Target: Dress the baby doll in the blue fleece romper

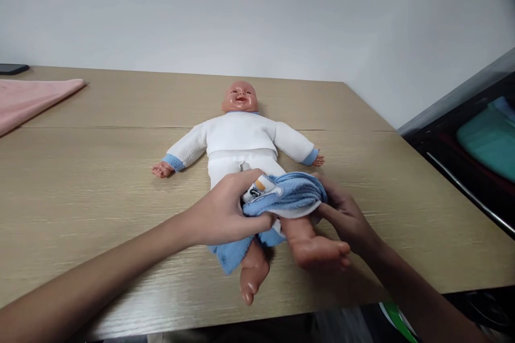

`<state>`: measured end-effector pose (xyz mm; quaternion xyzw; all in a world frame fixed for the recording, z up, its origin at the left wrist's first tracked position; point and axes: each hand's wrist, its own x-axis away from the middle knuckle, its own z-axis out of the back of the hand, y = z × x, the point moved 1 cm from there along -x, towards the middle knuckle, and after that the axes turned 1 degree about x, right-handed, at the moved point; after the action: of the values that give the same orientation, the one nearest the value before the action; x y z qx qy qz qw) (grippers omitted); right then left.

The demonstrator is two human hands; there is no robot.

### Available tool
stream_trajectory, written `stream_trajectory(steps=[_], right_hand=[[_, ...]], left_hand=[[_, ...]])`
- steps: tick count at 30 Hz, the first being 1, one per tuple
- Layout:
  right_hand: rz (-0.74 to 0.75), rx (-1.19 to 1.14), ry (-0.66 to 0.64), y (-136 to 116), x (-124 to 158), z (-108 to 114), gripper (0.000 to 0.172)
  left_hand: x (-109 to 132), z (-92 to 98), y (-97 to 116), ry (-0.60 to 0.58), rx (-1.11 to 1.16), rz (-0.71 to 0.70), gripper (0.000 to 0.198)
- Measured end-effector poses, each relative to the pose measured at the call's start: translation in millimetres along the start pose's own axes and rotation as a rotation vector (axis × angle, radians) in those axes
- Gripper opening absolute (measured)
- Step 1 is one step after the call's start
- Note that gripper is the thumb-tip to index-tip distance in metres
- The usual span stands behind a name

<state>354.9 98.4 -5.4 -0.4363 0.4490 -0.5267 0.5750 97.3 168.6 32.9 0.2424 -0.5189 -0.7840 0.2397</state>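
A baby doll in a white top lies on its back in the middle of the wooden table, head toward the wall, bare feet toward me. Blue trousers are bunched around its thighs. My left hand grips the bunched blue waistband on the doll's left side. My right hand holds the same garment on the other side, fingers tucked under the cloth. One bare leg sticks out below the fabric; the other foot points at the table's front edge.
A pink cloth lies at the table's far left, with a dark phone behind it. On the right, beyond the table edge, a dark bin holds a teal item. A white wall runs behind the table.
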Motion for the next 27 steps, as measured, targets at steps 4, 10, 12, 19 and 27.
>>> stream_trajectory(steps=[4,10,12,19,27], right_hand=[[-0.168,-0.128,-0.058,7,-15,6,0.03],[-0.195,-0.231,-0.339,12,-13,13,0.059],[-0.168,-0.186,-0.288,14,-9,14,0.064],[-0.106,-0.064,-0.054,4,-36,-1,0.038],[-0.084,-0.14,-0.193,4,-65,-16,0.031]], left_hand=[[0,4.1,2,-0.074,0.081,0.215,0.025],[-2,7.0,6,-0.041,0.087,0.209,0.032],[-1,7.1,9,-0.013,0.063,0.193,0.031],[32,14.1,15,0.123,-0.205,0.222,0.046],[91,21.8,-11,0.192,-0.148,0.345,0.038]])
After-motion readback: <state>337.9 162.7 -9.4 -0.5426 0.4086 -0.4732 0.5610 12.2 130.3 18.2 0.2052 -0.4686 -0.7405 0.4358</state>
